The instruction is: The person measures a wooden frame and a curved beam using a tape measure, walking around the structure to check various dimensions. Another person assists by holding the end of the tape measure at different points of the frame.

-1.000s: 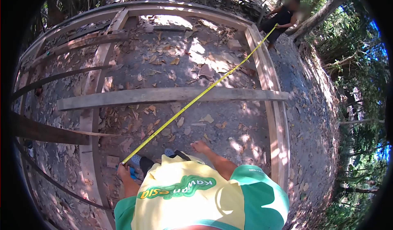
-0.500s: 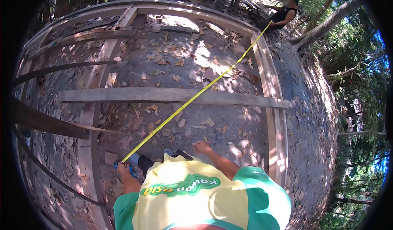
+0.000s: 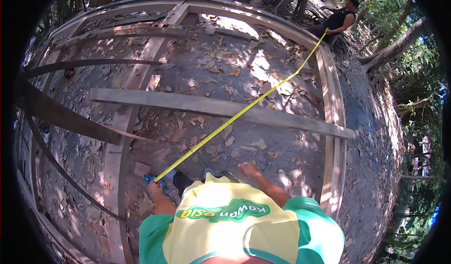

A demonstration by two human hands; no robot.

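The left hand (image 3: 158, 189) is pressing down at the near-left corner of the timber frame (image 3: 334, 123), its fingers clenched around the blue case (image 3: 150, 179) of the yellow tape measure (image 3: 235, 116). The blade is running diagonally over the loose plank (image 3: 211, 107) to the far-right corner, where a co-worker (image 3: 339, 21) is holding its end. The right hand (image 3: 249, 169) is hanging empty beside the knee, fingers released, touching nothing.

To do this well, I judge the case should be sitting exactly on the corner, with the blade pulled taut and straight. It is looking slightly bent where it is crossing the plank, so lifting or tightening it there would be giving a truer reading.

No box or bucket is showing. The frame is the 1 enclosure here, and it is holding bare soil, dry leaves (image 3: 221, 67) and the plank.
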